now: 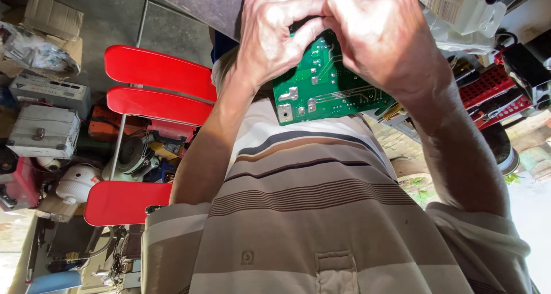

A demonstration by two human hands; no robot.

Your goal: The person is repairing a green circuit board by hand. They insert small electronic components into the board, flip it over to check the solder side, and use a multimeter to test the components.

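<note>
1. The left hand (278, 33) is clenched on the upper edge of a green printed circuit board with silver solder tabs (321, 84), fingers curled tight.
2. The right hand (381, 35) grips the same top edge, its knuckles touching the left's.
3. The board hangs over a beige striped shirt (304, 213); its lower edge is free.
4. A red slatted plastic chair (155, 87) stands left, and a red perforated crate (493, 90) crowds the right.
</note>
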